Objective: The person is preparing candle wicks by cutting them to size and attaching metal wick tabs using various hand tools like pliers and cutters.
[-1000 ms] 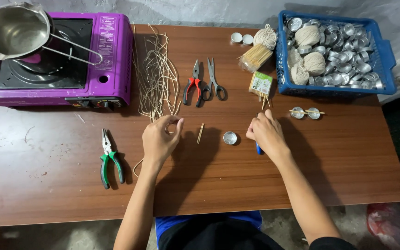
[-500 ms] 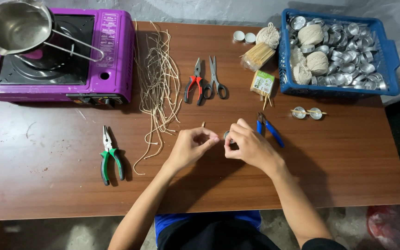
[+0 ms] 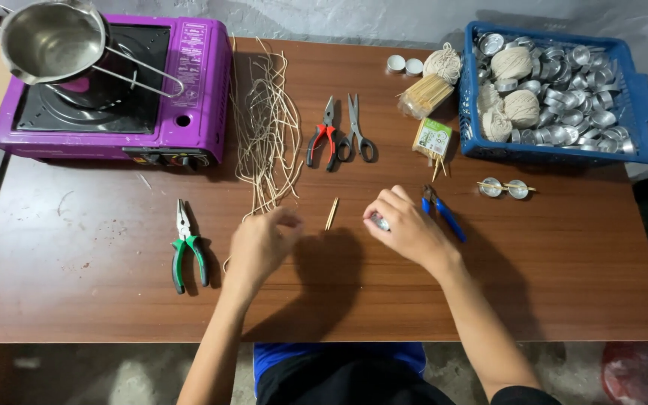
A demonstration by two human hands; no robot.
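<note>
Head view: I'm looking down at a brown wooden table. The small round metal cup is shiny silver, mostly hidden; it's sitting just right of table centre, under my right hand. The right-hand fingers are curling round it, pinching it between thumb and fingertips, a narrow grip. The left hand is hovering at 9 o'clock from the cup, fingers loosely bunched at the lower ends of the pale wick strands; I can't tell whether it's actually gripping one. A short wooden stick is lying between the two hands, touching neither. The blue-handled pliers are lying just beside the right hand at 3 o'clock. The green-handled pliers are lying at 9 o'clock from the left hand, well apart. The blue basket of metal cups is sitting at 2 o'clock.
</note>
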